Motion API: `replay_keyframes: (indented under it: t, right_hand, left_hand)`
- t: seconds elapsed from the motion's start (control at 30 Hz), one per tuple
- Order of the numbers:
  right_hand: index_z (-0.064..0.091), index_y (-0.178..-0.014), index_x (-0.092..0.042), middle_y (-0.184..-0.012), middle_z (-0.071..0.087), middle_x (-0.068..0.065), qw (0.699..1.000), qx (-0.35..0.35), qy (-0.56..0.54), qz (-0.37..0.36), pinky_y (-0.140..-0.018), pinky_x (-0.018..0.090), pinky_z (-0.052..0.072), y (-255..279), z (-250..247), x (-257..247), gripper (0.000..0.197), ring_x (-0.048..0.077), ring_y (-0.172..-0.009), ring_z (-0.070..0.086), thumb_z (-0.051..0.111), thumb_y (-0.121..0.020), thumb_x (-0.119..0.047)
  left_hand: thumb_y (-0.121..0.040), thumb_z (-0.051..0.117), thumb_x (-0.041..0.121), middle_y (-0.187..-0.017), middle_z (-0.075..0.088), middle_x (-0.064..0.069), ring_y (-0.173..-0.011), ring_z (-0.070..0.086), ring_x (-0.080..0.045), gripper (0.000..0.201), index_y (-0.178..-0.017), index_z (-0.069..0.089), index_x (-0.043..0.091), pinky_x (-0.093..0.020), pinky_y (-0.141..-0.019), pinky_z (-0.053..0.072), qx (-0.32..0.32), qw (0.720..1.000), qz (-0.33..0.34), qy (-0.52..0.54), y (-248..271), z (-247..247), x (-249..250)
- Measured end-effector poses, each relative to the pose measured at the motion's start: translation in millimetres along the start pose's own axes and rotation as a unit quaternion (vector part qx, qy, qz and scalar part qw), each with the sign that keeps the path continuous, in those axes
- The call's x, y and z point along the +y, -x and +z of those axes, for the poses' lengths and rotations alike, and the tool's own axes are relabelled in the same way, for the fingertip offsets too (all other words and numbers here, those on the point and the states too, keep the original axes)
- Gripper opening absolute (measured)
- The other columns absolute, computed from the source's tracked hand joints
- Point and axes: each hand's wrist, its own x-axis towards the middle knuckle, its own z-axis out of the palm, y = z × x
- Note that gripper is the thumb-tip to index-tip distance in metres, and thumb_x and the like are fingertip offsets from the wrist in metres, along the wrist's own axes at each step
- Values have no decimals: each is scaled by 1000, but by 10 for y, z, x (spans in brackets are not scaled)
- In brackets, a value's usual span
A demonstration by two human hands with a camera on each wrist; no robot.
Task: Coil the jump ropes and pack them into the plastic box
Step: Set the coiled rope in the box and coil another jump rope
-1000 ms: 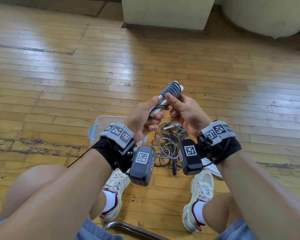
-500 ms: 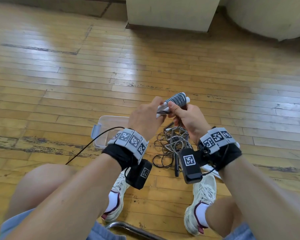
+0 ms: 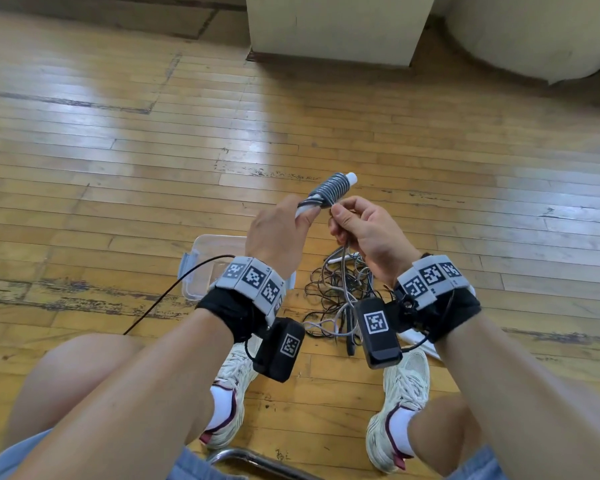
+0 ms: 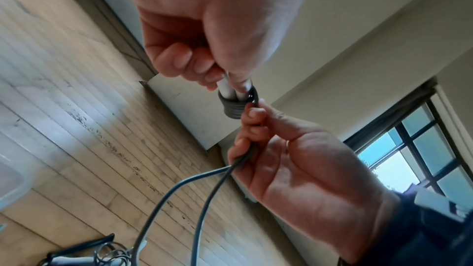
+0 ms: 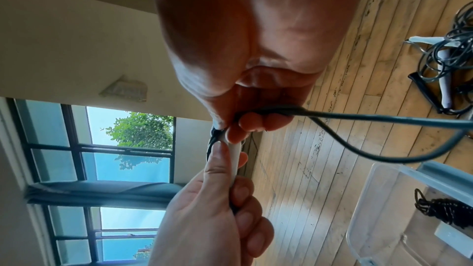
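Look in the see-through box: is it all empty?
No, the right wrist view shows a coiled black rope already lying inside the plastic box.

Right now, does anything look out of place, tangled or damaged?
Yes: a tangled heap of jump ropes lies loose on the wooden floor beside the plastic box, not coiled. The floor's finish is scuffed. The rope in both hands is neatly wound.
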Motion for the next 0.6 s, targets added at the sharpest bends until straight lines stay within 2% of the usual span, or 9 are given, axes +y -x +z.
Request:
replay_keyframes:
  t: [0.13, 0.2, 0.27, 0.33, 0.43, 0.5, 0.6]
  right_hand:
    - [61, -95, -11, -73, 65, 4, 1000, -19, -13, 2, -58, 20, 44, 6, -19, -26, 7, 12, -61, 51, 58, -100, -14]
    - [61, -92, -11, -72, 65, 4, 999, -23, -19, 18, -56, 21, 42, 6, -26, -43, 10, 12, -58, 50, 61, -99, -18]
    - [60, -87, -12, -68, 63, 2, 998, -20, -32, 41, -54, 22, 39, 7, -30, -60, 17, 10, -54, 46, 63, -97, -25]
    - [58, -85, -13, -65, 59, 1, 997, -11, -43, 58, -51, 22, 33, 0, -32, -60, 23, 9, -50, 41, 65, -96, -32]
    - [60, -96, -9, -69, 57, 1, 998, -1, -31, 59, -49, 23, 27, -4, -14, -21, 26, 9, -48, 34, 65, -94, -34]
    - [64, -104, -9, -75, 61, 1, 998, -10, -38, 46, -48, 22, 26, 10, 19, 10, 31, 8, -48, 31, 66, -91, -37]
    - [67, -109, -15, -85, 66, 0, 995, -31, -84, 35, -51, 24, 22, 19, 23, 20, 35, 8, -51, 27, 67, -84, -40]
  left_hand:
    - [-103, 47, 43, -71, 51, 3, -64, 44, -17, 31, -90, 52, 15, -32, -55, 26, -14, 998, -28, 54, -25, -11, 2]
    - [-103, 49, 41, -68, 51, 3, -60, 43, -15, 36, -85, 55, 11, -31, -54, 32, -29, 992, -32, 117, -35, 4, -13]
    - [-103, 52, 39, -62, 49, 2, -54, 42, -17, 39, -88, 61, 3, -32, -52, 37, -43, 964, -58, 256, -34, -1, -5]
    - [-104, 51, 36, -54, 44, 4, -45, 36, -14, 40, -95, 64, 0, -25, -42, 32, -69, 914, -100, 388, -8, -29, 49]
    - [-106, 44, 39, -49, 39, 4, -38, 29, -9, 44, -95, 64, 2, -19, -36, 25, -113, 854, -145, 486, 22, -84, 140]
    - [-105, 44, 42, -50, 37, 3, -37, 27, -8, 43, -90, 64, 6, -18, -35, 24, -130, 832, -162, 514, 15, -112, 158]
    - [-104, 45, 44, -49, 35, 3, -36, 26, -8, 42, -82, 57, 11, -18, -34, 23, -146, 824, -173, 519, 0, -142, 144]
